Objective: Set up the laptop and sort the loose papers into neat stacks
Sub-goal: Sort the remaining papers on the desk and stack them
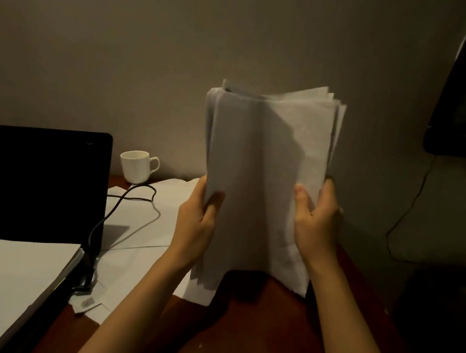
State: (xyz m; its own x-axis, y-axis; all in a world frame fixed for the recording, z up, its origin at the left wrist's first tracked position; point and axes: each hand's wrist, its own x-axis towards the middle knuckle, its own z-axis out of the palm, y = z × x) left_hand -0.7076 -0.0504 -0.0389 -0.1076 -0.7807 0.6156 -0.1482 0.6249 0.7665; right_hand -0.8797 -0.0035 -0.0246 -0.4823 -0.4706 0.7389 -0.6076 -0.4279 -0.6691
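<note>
Gripping an upright sheaf of white loose papers (267, 178) above the brown wooden desk (243, 328) at 12 o'clock, left hand (198, 218) and right hand (315, 218) seem mid-squaring, needing tapping next, then stacking beside the open black laptop (41, 182) at 9 o'clock.

You won't find any text you can read here. The small tag (87, 302) on the cable (105, 217) near the left carries a mark too blurred to make out, and a faint mark at the laptop lid (41, 179) top right corner is too small to tell.
</note>
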